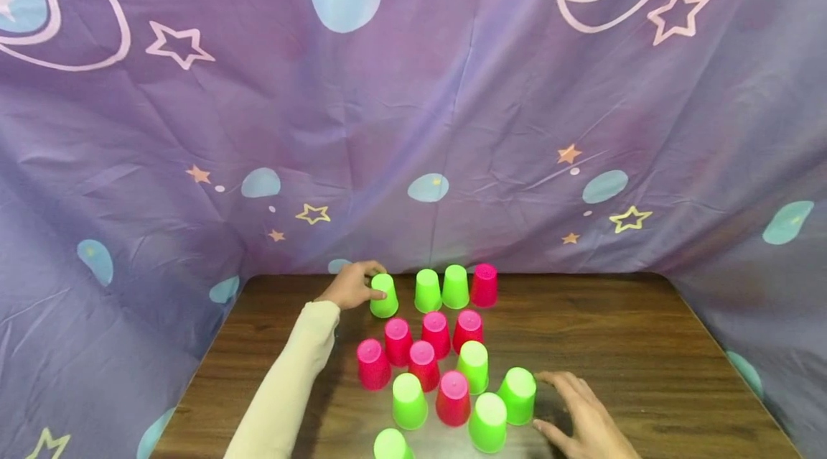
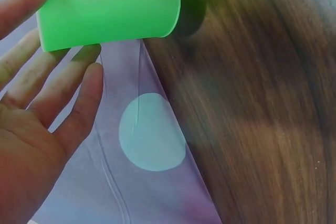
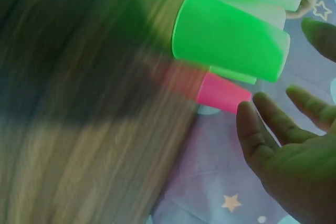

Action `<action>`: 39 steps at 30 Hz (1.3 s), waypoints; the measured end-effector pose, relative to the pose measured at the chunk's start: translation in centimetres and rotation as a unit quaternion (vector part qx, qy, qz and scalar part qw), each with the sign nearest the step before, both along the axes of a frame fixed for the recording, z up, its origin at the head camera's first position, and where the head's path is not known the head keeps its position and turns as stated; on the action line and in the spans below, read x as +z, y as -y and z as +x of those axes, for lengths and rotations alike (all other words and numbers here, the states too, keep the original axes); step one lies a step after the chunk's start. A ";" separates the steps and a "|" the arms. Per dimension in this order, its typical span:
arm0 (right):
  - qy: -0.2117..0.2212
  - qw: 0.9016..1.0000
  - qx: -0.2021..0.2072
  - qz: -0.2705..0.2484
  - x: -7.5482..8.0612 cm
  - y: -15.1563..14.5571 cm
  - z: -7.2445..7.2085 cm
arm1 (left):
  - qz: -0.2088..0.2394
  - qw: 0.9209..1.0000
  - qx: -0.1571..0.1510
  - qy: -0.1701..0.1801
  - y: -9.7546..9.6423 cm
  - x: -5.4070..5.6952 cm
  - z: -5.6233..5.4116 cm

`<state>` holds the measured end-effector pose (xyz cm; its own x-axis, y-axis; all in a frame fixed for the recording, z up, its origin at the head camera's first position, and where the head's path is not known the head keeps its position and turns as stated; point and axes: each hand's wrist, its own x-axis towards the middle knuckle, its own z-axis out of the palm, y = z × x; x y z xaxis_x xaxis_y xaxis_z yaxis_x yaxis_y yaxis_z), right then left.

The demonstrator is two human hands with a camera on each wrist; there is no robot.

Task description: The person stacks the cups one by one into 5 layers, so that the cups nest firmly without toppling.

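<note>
In the head view, the left hand reaches to the far left of the cups. Its thumb lies across the near side of an upside-down green cup, with fingers behind it. Seen by the left wrist camera, the thumb overlaps the closed end of this green cup, and the other fingers run along its opposite side. At the front right, the right hand is held with thumb and fingers spread beside another green cup. A gap shows between that hand and the green cup in the right wrist view.
Several upside-down pink cups and green cups stand in loose rows on the brown wooden table. A pink cup ends the back row. Behind the table hangs a purple curtain with stars and dots.
</note>
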<state>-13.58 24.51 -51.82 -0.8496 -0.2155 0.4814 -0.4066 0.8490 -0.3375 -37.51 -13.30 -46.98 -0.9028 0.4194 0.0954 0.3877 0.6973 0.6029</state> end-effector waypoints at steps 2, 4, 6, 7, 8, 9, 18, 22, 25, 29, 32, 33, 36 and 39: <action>0.001 1.000 -0.006 -0.015 -0.2 0.6 -0.1 | -0.013 1.000 0.002 -0.001 -0.1 0.1 -0.3; -0.007 1.000 -0.006 -0.022 -0.4 1.1 -0.3 | -0.018 1.000 0.005 -0.003 -0.2 0.1 -0.5; -0.015 1.000 -0.003 -0.025 -0.5 1.5 -0.5 | -0.016 1.000 0.008 -0.004 -0.4 0.1 -0.7; -0.020 1.000 -0.004 -0.022 -0.6 1.6 -0.6 | -0.017 1.000 0.010 -0.006 -0.5 0.0 -0.8; -0.022 1.000 -0.003 -0.021 -0.6 1.8 -0.8 | -0.017 1.000 0.011 -0.005 -0.6 -0.1 -0.8; -0.026 0.999 -0.002 -0.020 -0.6 1.9 -0.9 | -0.018 1.000 0.012 -0.006 -0.7 -0.1 -0.9; -0.018 0.999 -0.020 -0.031 -0.7 2.7 -1.4 | -0.045 0.999 0.000 -0.012 -1.9 -0.2 -1.3; -0.007 0.999 -0.026 -0.031 -0.9 2.7 -1.5 | -0.056 0.998 0.002 -0.016 -2.4 -0.3 -1.5; -0.009 0.999 -0.032 -0.036 -1.1 2.5 -1.4 | -0.059 0.998 0.000 -0.020 -2.7 -0.6 -1.7; -0.012 0.999 -0.029 -0.038 -1.3 2.3 -1.4 | -0.056 0.998 0.007 -0.030 -3.1 -0.9 -1.7; -0.011 0.999 -0.025 -0.039 -1.5 2.3 -1.4 | -0.052 0.998 0.009 -0.031 -3.0 -0.9 -1.6; -0.014 0.999 -0.024 -0.039 -1.6 2.3 -1.4 | -0.052 0.998 0.009 -0.031 -3.0 -0.9 -1.6; -0.015 0.999 -0.026 -0.043 -1.6 2.4 -1.5 | -0.049 0.999 0.009 -0.020 -2.8 -0.9 -1.5; -0.021 0.998 -0.025 -0.047 -1.6 2.5 -1.5 | -0.038 0.999 0.008 -0.008 -2.6 -0.9 -1.6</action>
